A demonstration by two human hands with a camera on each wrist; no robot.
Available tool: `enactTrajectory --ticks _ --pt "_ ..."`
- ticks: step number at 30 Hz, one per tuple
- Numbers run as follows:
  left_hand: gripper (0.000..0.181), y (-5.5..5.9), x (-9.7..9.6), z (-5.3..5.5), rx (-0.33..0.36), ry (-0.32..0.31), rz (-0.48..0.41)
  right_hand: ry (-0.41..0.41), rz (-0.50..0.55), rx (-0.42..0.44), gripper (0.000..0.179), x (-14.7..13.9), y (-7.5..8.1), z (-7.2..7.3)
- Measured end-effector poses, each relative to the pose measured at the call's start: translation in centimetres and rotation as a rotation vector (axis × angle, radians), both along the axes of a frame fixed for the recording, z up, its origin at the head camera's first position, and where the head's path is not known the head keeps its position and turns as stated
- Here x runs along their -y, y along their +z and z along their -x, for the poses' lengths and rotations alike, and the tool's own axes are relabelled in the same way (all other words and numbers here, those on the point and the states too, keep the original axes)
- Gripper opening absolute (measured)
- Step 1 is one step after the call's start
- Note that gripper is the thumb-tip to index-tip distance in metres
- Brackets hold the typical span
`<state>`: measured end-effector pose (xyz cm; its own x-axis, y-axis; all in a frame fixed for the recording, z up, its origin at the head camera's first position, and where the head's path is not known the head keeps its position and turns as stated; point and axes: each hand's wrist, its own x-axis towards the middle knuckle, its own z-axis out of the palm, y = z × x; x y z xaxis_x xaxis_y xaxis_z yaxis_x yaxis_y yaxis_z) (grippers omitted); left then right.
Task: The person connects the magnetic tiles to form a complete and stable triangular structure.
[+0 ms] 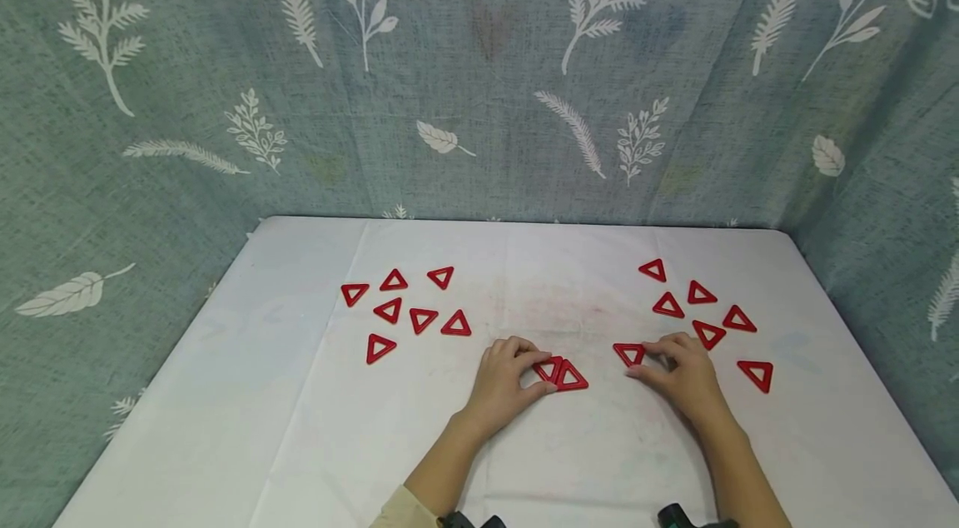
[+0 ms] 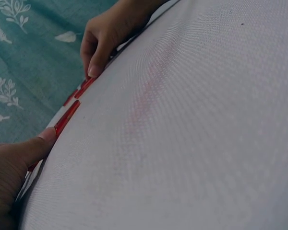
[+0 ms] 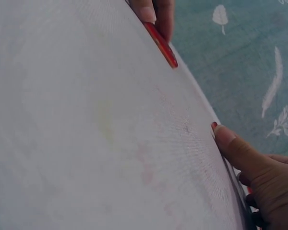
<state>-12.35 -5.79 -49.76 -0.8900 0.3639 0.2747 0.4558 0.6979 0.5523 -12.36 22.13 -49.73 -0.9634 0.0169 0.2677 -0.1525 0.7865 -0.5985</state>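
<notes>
In the head view, my left hand [image 1: 505, 374] pinches a red triangular frame [image 1: 553, 359] between thumb and fingertips, at the middle of the table. Its slanted side lies against a second red triangle [image 1: 573, 387], point up, forming a pair. My right hand [image 1: 685, 370] holds another red triangle [image 1: 628, 346] by its right side, thumb in front and index finger behind. A gap of white cloth separates this triangle from the pair. The left wrist view shows the red pieces [image 2: 66, 119] edge-on, low on the cloth. From the right wrist, the held triangle [image 3: 214, 126] is mostly hidden behind the thumb.
Several red triangles [image 1: 423, 312] lie scattered at the left, turned various ways. Another loose group [image 1: 708, 342] lies at the right, one close behind my right hand. White cloth covers the table [image 1: 360, 461]; a green leaf-patterned curtain [image 1: 479, 112] stands along its back and sides.
</notes>
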Motion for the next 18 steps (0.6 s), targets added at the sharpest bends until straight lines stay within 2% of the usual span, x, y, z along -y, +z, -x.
enactTrajectory --ticks 11,18 --pt "0.04 -0.2 0.1 0.1 0.0 0.004 0.003 0.068 0.047 -0.024 0.041 1.6 0.0 -0.1" --pt "0.04 -0.1 0.0 0.1 0.007 0.001 0.015 0.128 0.041 -0.1 0.04 2.5 -0.1 -0.2"
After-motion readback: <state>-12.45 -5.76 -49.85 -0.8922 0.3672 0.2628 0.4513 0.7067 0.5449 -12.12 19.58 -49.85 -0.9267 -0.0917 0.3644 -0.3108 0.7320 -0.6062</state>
